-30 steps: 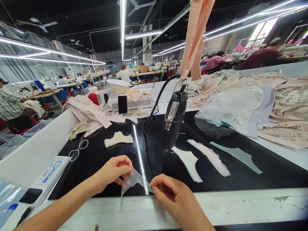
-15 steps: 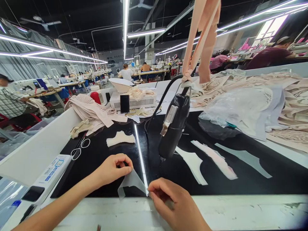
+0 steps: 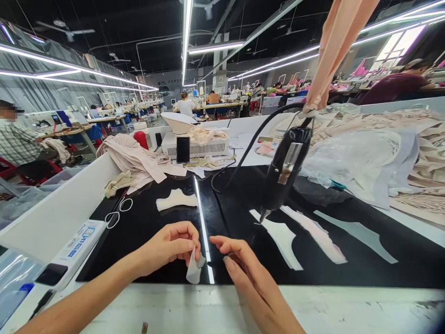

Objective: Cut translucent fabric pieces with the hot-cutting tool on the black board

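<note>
Thin translucent white piece of sheet material (image 3: pixel 193 271), curled and hanging from the bare left hand (image 3: pixel 170 243), near the front edge of a glossy black bench top (image 3: pixel 365 274). Clamped at its upper end by the left grip, with thumb pressed against fingers. Just across a gap: bare right hand (image 3: pixel 250 273), with grip apart, thumb and forefinger spread, and nothing visible between them. Judged from that pose, at a step of handling a single piece, perhaps turning or straightening it. Seems to call next for closing the right thumb and forefinger on the loose end, lightly enough to avoid creasing.

Farther out, lying on the black surface: cream wavy-edged fabric piece (image 3: pixel 177 200) to the left; white curved cut piece (image 3: pixel 283 241), ragged pale pink strip (image 3: pixel 320 234) and translucent pale panel (image 3: pixel 359 234) to the right. Suspended from a knotted peach fabric strap (image 3: pixel 332 60): bulky black corded tool (image 3: pixel 287 169), with narrow tip aimed down toward the white curved cut piece, contact impossible to tell. Along the left side: long white box with blue print (image 3: pixel 78 241).
</note>
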`<state>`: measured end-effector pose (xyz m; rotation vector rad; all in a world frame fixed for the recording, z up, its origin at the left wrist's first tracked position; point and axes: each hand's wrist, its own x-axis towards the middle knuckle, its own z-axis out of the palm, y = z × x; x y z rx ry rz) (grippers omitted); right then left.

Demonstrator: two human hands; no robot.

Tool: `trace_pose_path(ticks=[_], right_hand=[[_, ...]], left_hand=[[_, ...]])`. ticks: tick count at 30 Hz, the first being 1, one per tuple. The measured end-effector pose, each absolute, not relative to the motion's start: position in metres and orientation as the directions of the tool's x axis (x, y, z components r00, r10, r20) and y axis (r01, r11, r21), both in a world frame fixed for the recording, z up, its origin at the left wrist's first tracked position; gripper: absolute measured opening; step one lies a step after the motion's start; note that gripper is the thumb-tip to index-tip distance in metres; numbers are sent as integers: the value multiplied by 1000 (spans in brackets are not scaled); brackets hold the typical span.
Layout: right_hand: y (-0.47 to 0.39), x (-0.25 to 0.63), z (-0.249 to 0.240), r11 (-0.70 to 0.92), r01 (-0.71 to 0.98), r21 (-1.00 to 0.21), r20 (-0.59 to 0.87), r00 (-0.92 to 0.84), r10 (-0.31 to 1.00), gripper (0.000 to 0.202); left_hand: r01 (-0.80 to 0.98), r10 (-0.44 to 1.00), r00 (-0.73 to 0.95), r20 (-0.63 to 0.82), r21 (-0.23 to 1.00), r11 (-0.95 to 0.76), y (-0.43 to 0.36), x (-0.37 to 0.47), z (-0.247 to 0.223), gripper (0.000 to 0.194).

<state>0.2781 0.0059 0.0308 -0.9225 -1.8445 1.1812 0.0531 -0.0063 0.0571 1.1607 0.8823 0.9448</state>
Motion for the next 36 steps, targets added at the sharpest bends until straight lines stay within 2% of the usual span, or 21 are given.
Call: trace_pose_path(ticks=[6,11,16,19,21,29,36], right_hand=[[13,264,18,422,233,-876,210,-604,769,18],[20,264,16,531,404,-745,247,-572,782,15],[30,263,6,709,480,-517,397,-599,695,18],[31,262,3,734,512,-445,426,-600,677,19],[28,263,5,733,539,-416,422,-599,680,18],[20,312,16,664,673,-325,446,-510,735,18],[59,403,26,394,893,-215,482,-254,839,26]], left_hand=[[-67,928,368,-64,993,95,-4,53,55,34],[187,952,306,0,981,-60,1,40,47,29],[430,950,275,148,865,-260,1,32,41,11],[599,895,372,247,673,-435,-1,30,36,16],[657,872,413,263,578,-485,-2,27,32,20],[661,817,395,420,488,-570,-6,18,11,19],[677,771,428,471,398,-619,-6,12,2,15]])
